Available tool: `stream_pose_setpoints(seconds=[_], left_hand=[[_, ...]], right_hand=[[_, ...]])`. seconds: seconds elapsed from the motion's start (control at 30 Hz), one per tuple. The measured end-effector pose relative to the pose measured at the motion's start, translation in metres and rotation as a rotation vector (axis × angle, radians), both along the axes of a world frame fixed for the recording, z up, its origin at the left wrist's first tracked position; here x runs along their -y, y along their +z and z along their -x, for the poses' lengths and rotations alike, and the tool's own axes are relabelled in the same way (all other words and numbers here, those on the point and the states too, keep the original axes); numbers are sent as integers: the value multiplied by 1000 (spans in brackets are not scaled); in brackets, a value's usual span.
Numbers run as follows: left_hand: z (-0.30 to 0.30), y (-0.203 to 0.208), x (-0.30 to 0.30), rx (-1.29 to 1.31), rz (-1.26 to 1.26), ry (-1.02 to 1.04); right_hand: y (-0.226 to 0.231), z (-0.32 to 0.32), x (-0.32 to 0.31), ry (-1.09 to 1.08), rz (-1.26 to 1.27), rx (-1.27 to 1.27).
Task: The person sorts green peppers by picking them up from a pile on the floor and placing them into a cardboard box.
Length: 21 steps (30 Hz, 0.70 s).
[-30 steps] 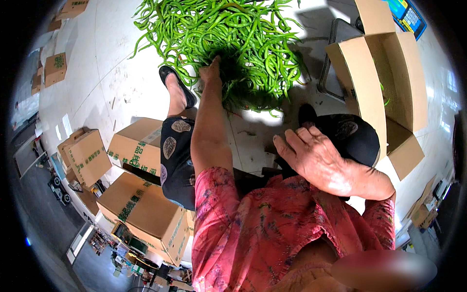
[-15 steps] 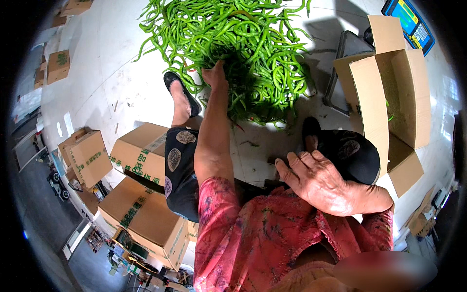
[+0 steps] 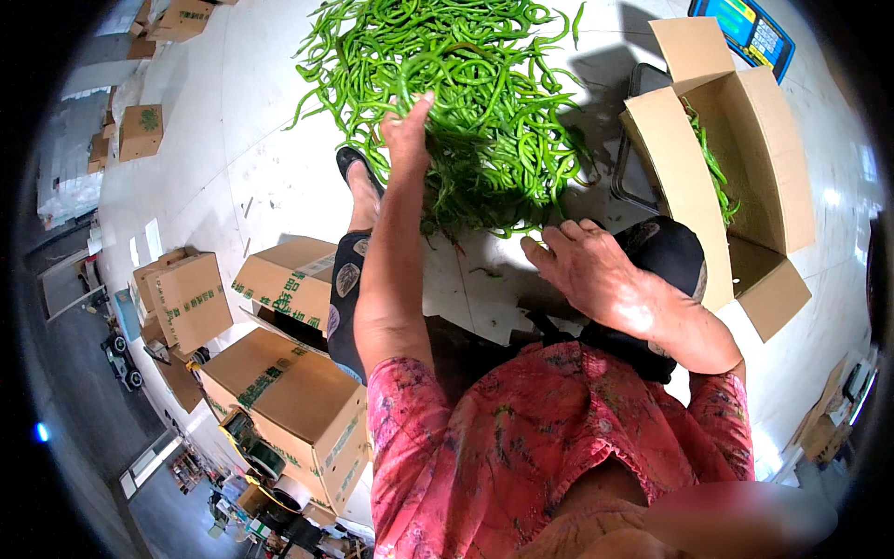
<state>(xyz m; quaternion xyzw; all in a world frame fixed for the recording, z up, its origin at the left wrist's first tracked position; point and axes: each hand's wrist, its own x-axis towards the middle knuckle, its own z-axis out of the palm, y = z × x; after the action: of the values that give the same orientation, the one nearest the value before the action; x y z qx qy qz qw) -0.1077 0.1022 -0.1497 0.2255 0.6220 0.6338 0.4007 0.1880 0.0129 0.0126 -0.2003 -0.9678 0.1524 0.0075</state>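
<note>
A wide heap of long green chili peppers (image 3: 507, 121) lies on the pale floor in front of me. At its near left side, my left hand (image 3: 408, 135) is closed on green chili peppers, which are smeared by motion just above the fingers. How many it grips cannot be told. My right hand (image 3: 589, 265) hovers over my right knee, below the heap's near edge, its fingers loosely bent and apart with nothing in them. Right of that hand stands an open cardboard box (image 3: 684, 186), with some green chili peppers (image 3: 712, 168) inside along its left wall.
A dark-rimmed platform (image 3: 638, 140) is partly hidden behind the open box. Beyond it sits a blue scale display (image 3: 745, 33). Closed cardboard boxes (image 3: 284, 382) stand at my left, with more farther off. My left shoe (image 3: 358, 168) is close to the heap.
My left hand has come up slightly out of the heap with chili peppers in it. My right hand has moved forward from my lap. The view has shifted, showing more peppers in the open box.
</note>
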Motion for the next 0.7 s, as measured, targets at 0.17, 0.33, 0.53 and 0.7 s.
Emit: stream_pose_setpoints(seconds=[0.17, 0.33, 0.53, 0.7], left_hand=[[2, 89, -11, 112, -110, -177], [-5, 156, 9, 382, -253, -296], [-13, 190, 36, 815, -466, -460], [-24, 193, 62, 923, -512, -389]], right_hand=[[-7, -4, -3, -76, 66, -68], [-4, 2, -9, -178, 159, -75], [9, 1, -22, -284, 139, -191], [19, 2, -28, -357, 320, -338]])
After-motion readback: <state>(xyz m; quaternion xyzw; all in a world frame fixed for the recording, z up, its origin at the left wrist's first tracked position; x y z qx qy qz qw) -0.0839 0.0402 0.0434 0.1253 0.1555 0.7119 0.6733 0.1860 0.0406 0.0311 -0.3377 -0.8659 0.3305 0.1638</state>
